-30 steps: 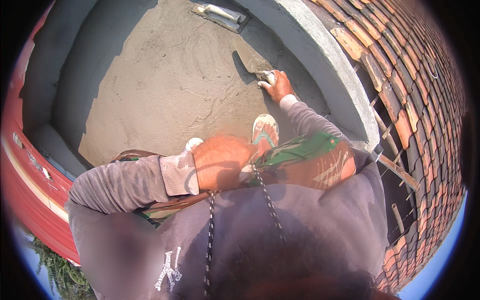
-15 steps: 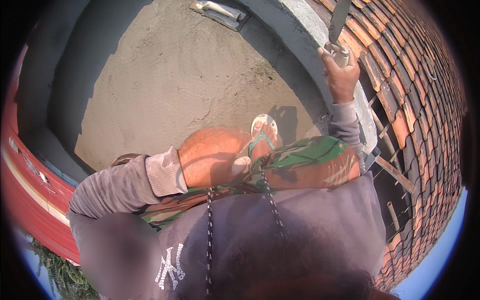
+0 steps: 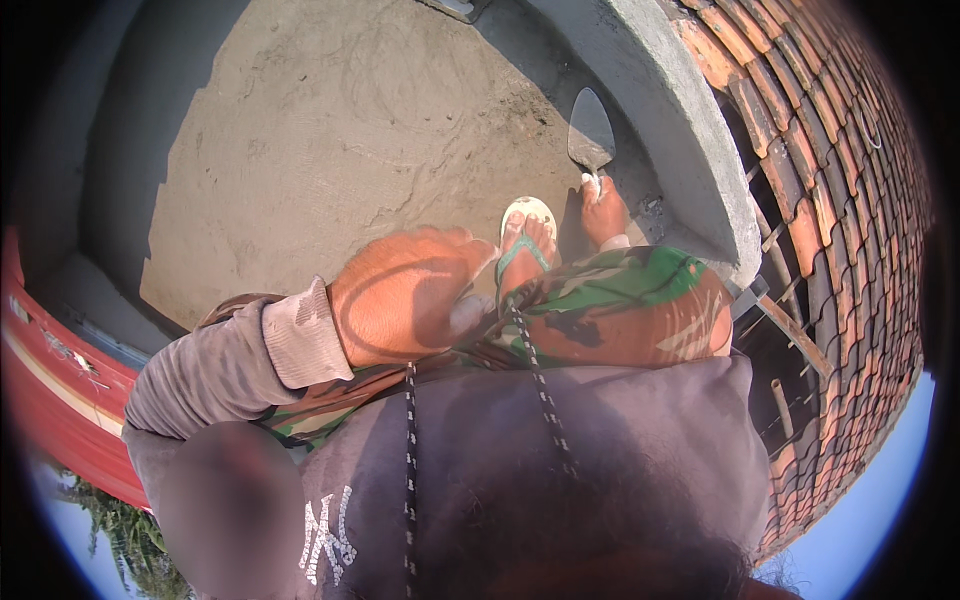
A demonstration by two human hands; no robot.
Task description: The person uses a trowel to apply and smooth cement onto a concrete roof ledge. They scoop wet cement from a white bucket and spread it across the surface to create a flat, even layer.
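My right hand [image 3: 604, 211] is closed round the handle of a trowel [image 3: 591, 130]. Its leaf-shaped grey blade points away from me, in the shaded strip beside the curved low wall [image 3: 668, 95]. Smooth grey mortar [image 3: 350, 130] covers the floor ahead. By my bent left leg is my left hand [image 3: 405, 292], its back turned up and its thumb smeared pale; most of its fingers are hidden. Between the hands, my foot in a white flip-flop [image 3: 528, 240] with green straps rests on the floor. A plastering float [image 3: 462, 8] is cut off by the top edge.
Orange roof tiles [image 3: 800, 150] slope away beyond the wall on the right. Wooden battens and a metal bracket [image 3: 748, 297] show in a gap beside it. Another wall [image 3: 110, 130] curves along the left, with a red sheet [image 3: 75, 400] outside it.
My right hand has come down from above the wall to its inner side, bringing the trowel low over the floor. The float has shifted up in view. My left hand stays nearly in place.
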